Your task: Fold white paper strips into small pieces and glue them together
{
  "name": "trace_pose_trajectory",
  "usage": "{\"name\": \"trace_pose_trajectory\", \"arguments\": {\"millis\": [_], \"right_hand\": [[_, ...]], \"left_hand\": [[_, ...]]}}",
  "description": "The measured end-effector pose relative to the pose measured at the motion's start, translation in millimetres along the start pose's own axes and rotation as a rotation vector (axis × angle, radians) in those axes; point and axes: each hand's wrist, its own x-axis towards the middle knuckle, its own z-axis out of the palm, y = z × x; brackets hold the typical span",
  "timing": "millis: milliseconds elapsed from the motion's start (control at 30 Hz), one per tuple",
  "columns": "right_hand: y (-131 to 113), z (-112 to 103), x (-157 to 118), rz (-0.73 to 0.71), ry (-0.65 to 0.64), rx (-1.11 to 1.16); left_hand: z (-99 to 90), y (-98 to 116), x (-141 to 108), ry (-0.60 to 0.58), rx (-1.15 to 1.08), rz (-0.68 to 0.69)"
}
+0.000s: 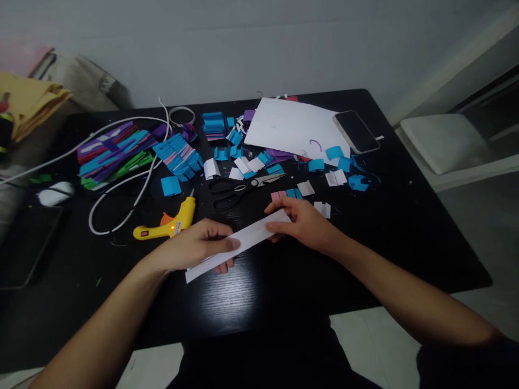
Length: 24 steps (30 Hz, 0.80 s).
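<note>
Phone (357, 132), one: in a pale case, screen dark; lying partly on the sheet, beyond and right of the scissors.

Bag (91, 78), apparently; grey-beige, contents hidden; far left beyond the scissors.

Strip (253, 236), one: white paper, long, narrow, straight-edged, plain on the face shown; a second layer peeps out near the lower left end. Tilted, its right end higher; nearer the person than the scissors, above the tabletop (405, 216).

Hands, two: left hand (203, 243) pinching the strip about its middle, thumb on top, fingers beneath; right hand (304, 219) pinching its right end likewise.

Scissors (254, 182), one pair: black handles, blades pointing right, slightly parted.

Glue gun (186, 213), one: yellow, orange trigger, small light glowing; left of the scissors, just beside the left hand.

Sheet (295, 121), one: white, flat, beyond the scissors.

Bundle (117, 148), one: purple, blue, green and red strips; well left of the scissors.

Cut pieces (211, 168): white, blue, pink, many creased; scattered around the scissors.

Cable (91, 216), one: white, looped, left of the scissors.
</note>
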Motion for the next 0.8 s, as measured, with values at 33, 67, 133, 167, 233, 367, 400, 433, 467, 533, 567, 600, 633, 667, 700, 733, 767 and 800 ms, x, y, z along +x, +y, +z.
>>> {"name": "trace_pose_trajectory", "arguments": {"millis": [33, 67, 133, 167, 233, 367, 400, 433, 467, 533, 567, 600, 633, 667, 700, 733, 767, 800], "right_hand": [[-3, -2, -1, 0.005, -0.002, -0.054], [-7, -4, -3, 0.003, -0.002, -0.138], [-15, -6, -11, -0.045, 0.019, -0.393], [-18, -6, -16, -0.088, 0.031, -0.58], [-21, -3, -27, -0.204, 0.109, -0.866], [-6, 9, -43, -0.693, 0.161, -1.073], [0, 11, -44, -0.763, 0.123, -1.082], [5, 13, -44, -0.8, 0.064, -1.085], [10, 14, -43, -0.816, 0.016, -1.102], [18, 15, -41, -0.817, -0.03, -1.141], [20, 15, -39, -0.817, -0.038, -1.154], [21, 14, -38, -0.82, -0.046, -1.168], [22, 14, -37, -0.826, -0.053, -1.18], [23, 13, -37, -0.837, -0.059, -1.192], [24, 13, -37, -0.846, -0.068, -1.205], [24, 12, -37, -0.854, -0.075, -1.218], [24, 12, -36, -0.861, -0.077, -1.229], [24, 12, -36, -0.866, -0.075, -1.236]], "left_hand": [[-1.1, 1, -1, 0.005, 0.06, 0.021], [-1.8, 1, -2, 0.019, 0.129, 0.05], [-1.6, 2, -4, 0.081, 0.264, 0.127], [-0.7, 2, -6, 0.13, 0.319, 0.165], [2.6, 2, -10, 0.244, 0.407, 0.234], [14.0, 1, -20, 0.456, 0.653, 0.381], [18.0, -1, -22, 0.519, 0.713, 0.435], [22.5, -4, -24, 0.588, 0.761, 0.491], [27.5, -8, -25, 0.66, 0.804, 0.552], [38.3, -18, -26, 0.722, 0.891, 0.629], [43.9, -24, -25, 0.713, 0.934, 0.66], [49.2, -29, -24, 0.695, 0.97, 0.687], [54.1, -35, -22, 0.69, 1.007, 0.696], [58.6, -40, -20, 0.697, 1.042, 0.704], [62.4, -45, -18, 0.706, 1.073, 0.711], [65.7, -49, -16, 0.706, 1.102, 0.717], [68.4, -52, -14, 0.716, 1.123, 0.72], [70.7, -55, -12, 0.725, 1.138, 0.722]]}}
